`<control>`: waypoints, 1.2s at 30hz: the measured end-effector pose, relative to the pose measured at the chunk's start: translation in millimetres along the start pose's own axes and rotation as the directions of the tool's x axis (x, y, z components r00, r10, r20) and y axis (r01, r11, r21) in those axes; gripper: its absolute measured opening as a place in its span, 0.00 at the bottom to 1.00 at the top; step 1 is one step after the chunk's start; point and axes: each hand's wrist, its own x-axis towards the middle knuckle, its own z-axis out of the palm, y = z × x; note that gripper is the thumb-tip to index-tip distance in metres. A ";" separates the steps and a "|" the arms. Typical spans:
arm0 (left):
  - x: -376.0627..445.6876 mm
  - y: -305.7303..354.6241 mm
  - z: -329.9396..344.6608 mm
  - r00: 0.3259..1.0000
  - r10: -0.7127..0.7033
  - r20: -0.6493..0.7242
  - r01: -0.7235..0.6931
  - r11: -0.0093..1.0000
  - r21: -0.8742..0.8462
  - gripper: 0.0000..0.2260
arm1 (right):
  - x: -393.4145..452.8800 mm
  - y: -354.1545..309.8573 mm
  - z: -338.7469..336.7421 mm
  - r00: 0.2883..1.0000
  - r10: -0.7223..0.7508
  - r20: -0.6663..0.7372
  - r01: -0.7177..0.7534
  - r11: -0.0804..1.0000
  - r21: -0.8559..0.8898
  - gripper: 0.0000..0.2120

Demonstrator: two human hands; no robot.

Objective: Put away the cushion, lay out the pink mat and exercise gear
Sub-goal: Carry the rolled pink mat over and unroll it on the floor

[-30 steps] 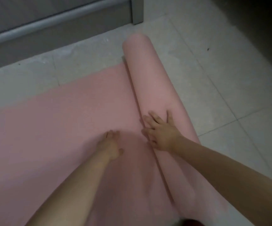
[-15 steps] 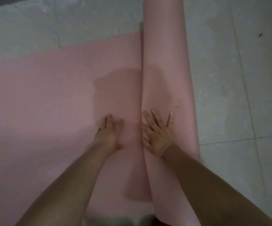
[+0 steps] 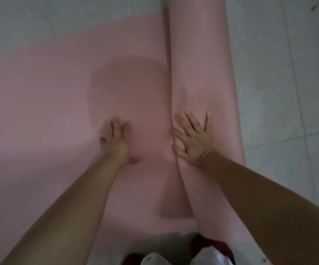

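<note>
Plain pale pink mat (image 3: 45,96), no pattern, its rolled part (image 3: 200,60) the same pink — darker shadow patch across the flat sheet, floor (image 3: 281,73) of pale grey-white tiles with thin grey grout lines, dark red and white bits at bottom edge.

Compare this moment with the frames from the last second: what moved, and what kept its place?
The view tipped down and closer, losing the grey ledge. The rolled part of the pink foam mat shows no clear further unrolling. Right hand stays spread on the roll; left hand stays pressed on the flat unrolled mat. Nothing grasped or released.
</note>
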 end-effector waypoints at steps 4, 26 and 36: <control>6.6 -4.7 9.6 0.999 0.017 -0.042 -0.017 1.000 0.008 0.55 | 0.2 -2.9 2.0 0.998 -0.014 -0.055 0.013 1.000 -0.025 0.21; 26.9 -13.3 69.1 0.825 0.048 -0.563 -0.179 0.967 -0.180 0.45 | 5.7 -32.2 -40.0 0.974 0.026 0.225 0.063 0.923 -0.381 0.20; 26.1 -13.7 67.5 0.831 0.067 -0.552 -0.184 0.970 -0.158 0.41 | -26.0 -11.3 -75.6 0.969 -0.010 0.247 0.175 0.731 -0.659 0.08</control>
